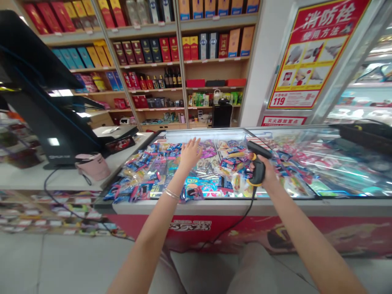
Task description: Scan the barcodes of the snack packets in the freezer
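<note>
My left hand (190, 154) reaches over the chest freezer, palm down and fingers spread, with nothing in it. Below and around it lie many small packaged snacks (156, 163) in blue, purple and clear wrappers; whether the fingers touch any is hard to tell. Wrapped round the handle of a black and yellow barcode scanner (259, 169) is my right hand (268, 171). The scanner is held above the packets, its head pointing left. From its grip a black cable hangs down in front of the freezer (143, 207). A silvery bangle circles my left wrist.
On the counter (61, 179) at left stand a black checkout terminal (61, 134) and a pink pouch (93, 166). Shelves (180, 65) of boxes and bottles rise behind the freezer. A dark tray-like object (364, 136) rests on the freezer at right. The cable runs past my legs.
</note>
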Demonstrator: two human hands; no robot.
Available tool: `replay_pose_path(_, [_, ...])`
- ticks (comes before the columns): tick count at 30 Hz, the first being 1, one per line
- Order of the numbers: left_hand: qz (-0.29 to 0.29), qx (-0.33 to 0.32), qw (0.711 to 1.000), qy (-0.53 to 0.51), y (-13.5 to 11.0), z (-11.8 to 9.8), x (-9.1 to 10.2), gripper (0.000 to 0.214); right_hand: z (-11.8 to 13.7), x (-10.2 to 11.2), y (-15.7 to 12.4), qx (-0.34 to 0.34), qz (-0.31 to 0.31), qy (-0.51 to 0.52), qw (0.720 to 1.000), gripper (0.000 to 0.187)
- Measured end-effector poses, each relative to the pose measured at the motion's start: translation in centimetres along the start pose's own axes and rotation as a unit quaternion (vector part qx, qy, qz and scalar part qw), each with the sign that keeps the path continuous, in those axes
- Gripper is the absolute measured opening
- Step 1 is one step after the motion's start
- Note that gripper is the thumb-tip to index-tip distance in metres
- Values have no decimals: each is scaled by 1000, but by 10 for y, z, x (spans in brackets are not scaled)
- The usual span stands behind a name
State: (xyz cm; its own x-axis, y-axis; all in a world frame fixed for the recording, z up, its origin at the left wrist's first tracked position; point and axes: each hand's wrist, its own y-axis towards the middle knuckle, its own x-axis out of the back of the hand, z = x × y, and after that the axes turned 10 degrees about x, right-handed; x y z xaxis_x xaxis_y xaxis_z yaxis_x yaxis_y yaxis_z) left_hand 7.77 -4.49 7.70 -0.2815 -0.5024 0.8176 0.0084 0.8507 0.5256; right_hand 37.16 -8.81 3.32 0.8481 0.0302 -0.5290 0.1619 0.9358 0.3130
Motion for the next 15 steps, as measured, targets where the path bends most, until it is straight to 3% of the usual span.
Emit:
replay_pose_path(8, [-42,179,980,79,-32,124,40,46,-79,-100,10,-134,108,14,985,26])
replay_pose_path(11, [-67,266,955,115,-48,152,41,47,-105,-128,14,-171,129,5,977,23])
replay_pose_path(15, [-98,383,902,171,-69,171,29,52,-137,-153,14,-186,148,2,971,19])
